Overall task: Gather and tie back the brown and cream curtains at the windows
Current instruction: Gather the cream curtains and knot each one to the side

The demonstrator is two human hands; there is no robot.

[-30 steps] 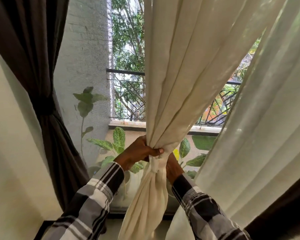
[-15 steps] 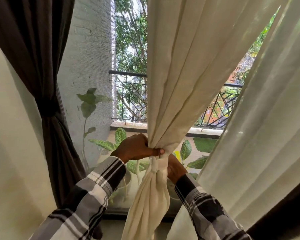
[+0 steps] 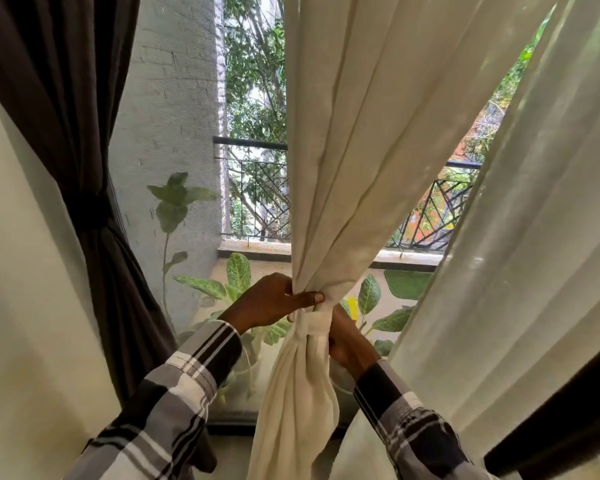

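A person in a plaid shirt gathers a cream curtain (image 3: 340,174) at a balcony window, both hands at the bunched waist of the fabric. The left hand (image 3: 271,301) curls round the gather from the left side, thumb laid across the front & pressing the folds together; just under that thumb a cream tie band (image 3: 314,322) wraps the bundle. The right hand (image 3: 349,341) sits behind & slightly below the band on the right side, mostly hidden by cloth, so whether it pinches the band or the curtain can't be told, though it appears closed against the fabric. Above the grip the curtain fans up & out in long pleats; below it the cloth hangs in a loose tail past the sill. Right of the hands a 2nd cream panel (image 3: 520,258) hangs ungathered, slanting down toward the lower centre, w/ a dark curtain edge (image 3: 568,410) at the lower right corner. Well left of the grip a brown curtain (image 3: 94,174) is already cinched at its middle by a dark tie against the pale wall. Behind the hands, thru the glass: leafy potted plants (image 3: 238,275), a black metal railing (image 3: 253,188), a grey brick wall & trees beyond.
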